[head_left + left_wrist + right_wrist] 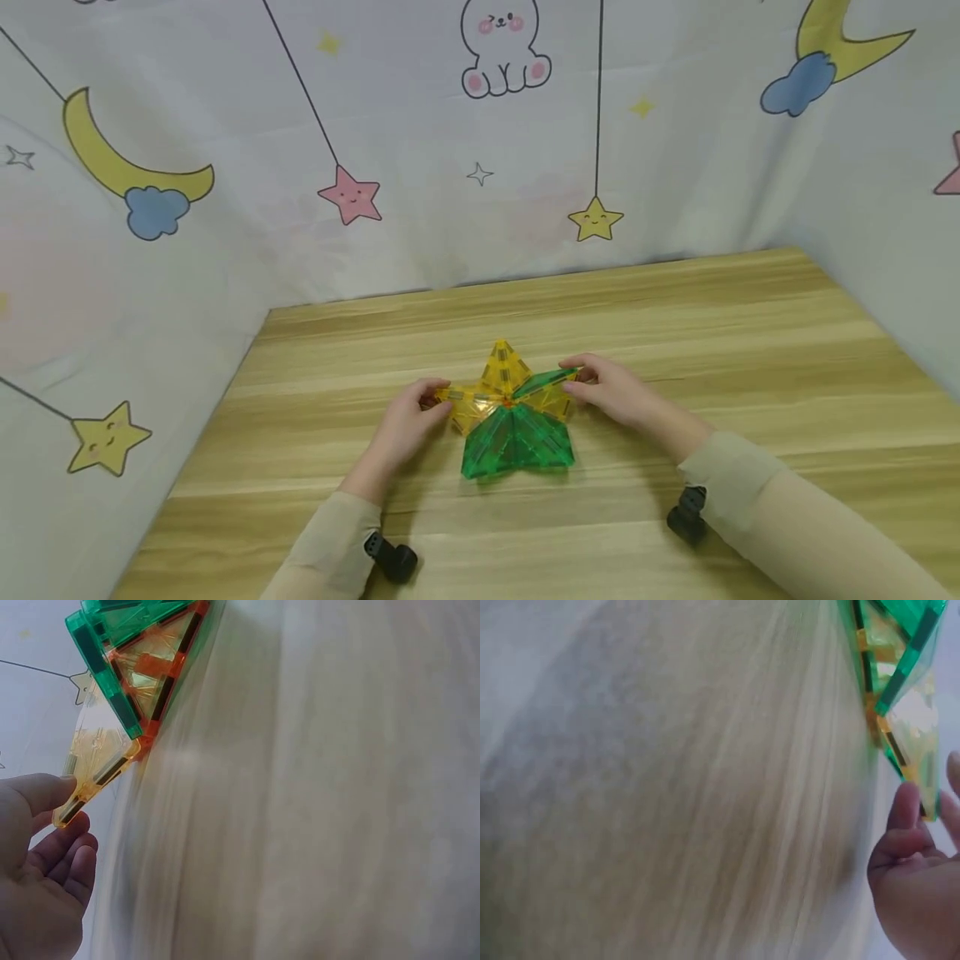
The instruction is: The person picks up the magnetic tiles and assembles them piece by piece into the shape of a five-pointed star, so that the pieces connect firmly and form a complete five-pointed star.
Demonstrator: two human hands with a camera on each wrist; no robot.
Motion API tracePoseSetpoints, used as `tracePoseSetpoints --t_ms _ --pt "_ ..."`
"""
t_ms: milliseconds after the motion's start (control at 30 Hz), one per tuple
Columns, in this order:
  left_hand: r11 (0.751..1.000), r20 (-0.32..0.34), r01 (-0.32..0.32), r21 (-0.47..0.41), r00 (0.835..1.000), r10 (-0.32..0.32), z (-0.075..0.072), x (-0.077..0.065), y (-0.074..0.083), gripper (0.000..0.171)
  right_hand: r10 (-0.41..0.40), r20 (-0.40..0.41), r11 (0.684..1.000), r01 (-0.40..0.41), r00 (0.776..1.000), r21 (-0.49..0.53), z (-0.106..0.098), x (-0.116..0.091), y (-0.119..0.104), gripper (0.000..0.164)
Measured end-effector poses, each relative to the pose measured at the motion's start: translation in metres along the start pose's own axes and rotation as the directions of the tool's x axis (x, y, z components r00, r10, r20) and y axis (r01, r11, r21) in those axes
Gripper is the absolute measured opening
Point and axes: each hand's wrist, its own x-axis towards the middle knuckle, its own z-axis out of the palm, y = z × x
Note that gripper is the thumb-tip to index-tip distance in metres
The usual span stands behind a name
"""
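Note:
In the head view a star-shaped build of translucent magnetic tiles stands mid-table. It has a yellow back point [501, 367], a yellow left point [465, 406] and a green front part [517, 442]. My left hand [405, 425] pinches the tip of the left point between thumb and fingers. In the left wrist view that yellow tile [101, 769] juts out from the build, its tip in the left hand [45, 862]. At the right point, a green tile [543, 382] meets a yellow tile [557, 402]; my right hand [611, 392] holds their outer end. The right wrist view shows the right hand [922, 892] partly cut off.
The build stands on a wood-grain table [337, 350]. White cloth [435, 167] printed with moons, stars and a white animal hangs behind and along both sides. A small black device [393, 560] sits on the left cuff, and another black device [687, 517] on the right.

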Motion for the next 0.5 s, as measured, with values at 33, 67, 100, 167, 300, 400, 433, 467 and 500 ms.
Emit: tracePoseSetpoints --t_ms 33,67,100,167,300,400,433,467,500 --pt "1.000 -0.003 -0.005 0.000 1.000 0.005 0.001 0.001 0.001 0.034 0.005 -0.004 1.000 -0.004 1.000 0.010 0.000 0.000 0.001 0.047" --pt "1.000 -0.005 -0.005 0.001 1.000 0.005 0.003 0.001 0.002 0.033 0.007 -0.010 1.000 -0.007 1.000 0.018 0.000 0.000 0.003 0.045" --pt "1.000 -0.004 -0.006 -0.005 1.000 0.006 0.004 0.001 0.002 0.033 0.009 -0.014 1.000 -0.009 1.000 0.027 0.000 0.000 0.004 0.044" --pt "1.000 -0.004 -0.003 -0.008 1.000 0.003 0.005 0.002 0.004 0.032 0.023 -0.023 0.999 -0.022 0.999 0.040 -0.002 -0.001 0.006 0.042" --pt "1.000 -0.002 -0.013 -0.018 1.000 0.013 0.008 0.005 0.007 0.031 0.039 -0.035 0.999 -0.037 0.999 0.033 -0.006 -0.002 0.007 0.036" --pt "0.999 -0.006 -0.021 -0.024 1.000 0.021 0.010 0.006 0.007 0.031 0.045 -0.037 0.999 -0.045 0.998 0.020 -0.008 -0.002 0.008 0.032" --pt "0.999 -0.006 -0.027 -0.022 1.000 0.027 0.010 0.007 0.008 0.030 0.051 -0.037 0.999 -0.050 0.998 0.020 -0.008 -0.002 0.008 0.032" --pt "0.999 -0.006 -0.025 -0.023 1.000 0.025 0.011 0.007 0.008 0.030 0.050 -0.036 0.999 -0.049 0.998 0.020 -0.009 -0.002 0.009 0.032" --pt "0.999 -0.003 -0.023 -0.024 1.000 0.023 0.011 0.007 0.009 0.030 0.047 -0.036 0.999 -0.047 0.998 0.022 -0.009 -0.002 0.010 0.032"
